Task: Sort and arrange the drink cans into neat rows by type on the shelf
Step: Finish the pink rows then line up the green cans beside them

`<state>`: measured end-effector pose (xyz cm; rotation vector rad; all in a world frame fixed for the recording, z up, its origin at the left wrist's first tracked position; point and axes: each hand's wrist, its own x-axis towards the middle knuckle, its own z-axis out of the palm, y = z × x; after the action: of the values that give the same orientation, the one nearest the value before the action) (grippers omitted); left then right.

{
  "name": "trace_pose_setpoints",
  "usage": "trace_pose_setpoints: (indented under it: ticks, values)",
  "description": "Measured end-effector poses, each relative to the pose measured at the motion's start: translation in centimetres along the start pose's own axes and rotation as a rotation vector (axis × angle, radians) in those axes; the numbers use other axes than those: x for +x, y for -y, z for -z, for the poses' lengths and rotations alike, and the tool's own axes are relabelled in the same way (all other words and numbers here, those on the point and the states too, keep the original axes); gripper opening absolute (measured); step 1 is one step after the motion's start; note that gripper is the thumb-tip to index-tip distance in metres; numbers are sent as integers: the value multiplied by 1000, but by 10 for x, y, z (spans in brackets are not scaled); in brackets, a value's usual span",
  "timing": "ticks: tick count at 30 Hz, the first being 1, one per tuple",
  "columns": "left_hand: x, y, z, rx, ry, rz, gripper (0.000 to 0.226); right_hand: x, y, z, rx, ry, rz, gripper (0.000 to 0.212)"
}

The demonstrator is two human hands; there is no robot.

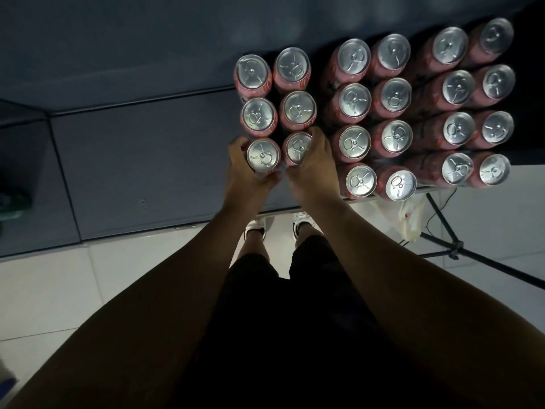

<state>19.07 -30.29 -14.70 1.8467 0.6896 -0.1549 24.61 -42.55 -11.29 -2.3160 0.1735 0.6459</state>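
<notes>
Several red drink cans with silver tops stand in rows on a dark shelf (348, 202), seen from above. The leftmost block is two columns wide. My left hand (240, 163) grips its front left can (263, 155), fingers curled round the side. My right hand (314, 163) grips the front right can (298, 148), its thumb over the far rim. The two held cans stand side by side, right behind four cans of the same block (298, 110). To the right, two larger blocks of red cans (396, 135) fill the shelf. Labels are mostly hidden.
A dark grey wall or cabinet panel (147, 160) lies left of the cans. Below the shelf edge are pale floor tiles (88, 284), my feet (255, 228), a plastic bag (411, 219) and a black tripod stand (454, 249) at the right.
</notes>
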Motion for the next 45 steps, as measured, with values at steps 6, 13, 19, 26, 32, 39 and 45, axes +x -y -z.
trace_pose_setpoints:
  ticks: [6, 13, 19, 26, 32, 39, 45]
  values:
    - [5, -16, 18, 145, 92, 60, 78, -3, 6, 15, -90, 65, 14, 91]
    - [-20, -54, 38, 372, 69, 23, 74, -18, 24, 46, -212, 89, 177, 83]
    - [-47, -101, 56, 859, -131, 10, 60, -24, 60, 77, -438, 125, 342, 71]
    - [-73, -142, 71, 880, -395, 6, 53, -37, 106, 100, -625, 23, 573, 59]
    - [-107, -160, 107, 844, -574, 57, 53, -65, 140, 92, -673, 80, 675, 58]
    - [-173, -134, 169, 808, -755, 191, 52, -138, 192, 45, -734, 206, 920, 58]
    - [-253, -78, 234, 780, -868, 297, 52, -229, 222, -30, -742, 275, 1050, 55]
